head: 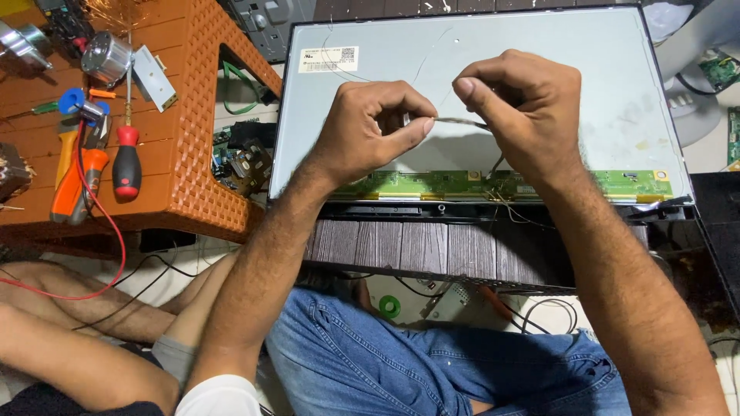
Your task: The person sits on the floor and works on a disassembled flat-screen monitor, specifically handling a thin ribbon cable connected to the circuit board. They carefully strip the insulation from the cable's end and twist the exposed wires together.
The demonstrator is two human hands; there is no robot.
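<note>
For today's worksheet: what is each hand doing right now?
Left hand: closed, pinching the thin wire strand.
Right hand: closed, pinching the same strand.

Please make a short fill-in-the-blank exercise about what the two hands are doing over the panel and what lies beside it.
1. The left hand and the right hand pinch a thin ______ between them.
2. They work above a large grey panel with a ______ circuit strip along its near edge.
3. A screwdriver with a red and black handle lies on the ______ stool.
4. The person wears blue ______.

Missing words: wire; green; orange; jeans
</note>
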